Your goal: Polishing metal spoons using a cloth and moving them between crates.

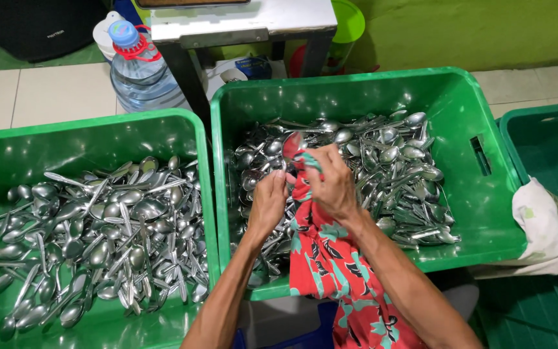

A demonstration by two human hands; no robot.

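My left hand and my right hand are raised over the middle green crate, which is full of steel spoons and forks. A red floral cloth hangs from my right hand and wraps around a spoon whose bowl sticks up above my fingers. My left hand grips the spoon's lower part through the cloth. Both hands are closed.
A second green crate at the left holds several more spoons. A third green crate stands at the right with a white cloth draped over the rim. Behind are a water bottle and a table leg.
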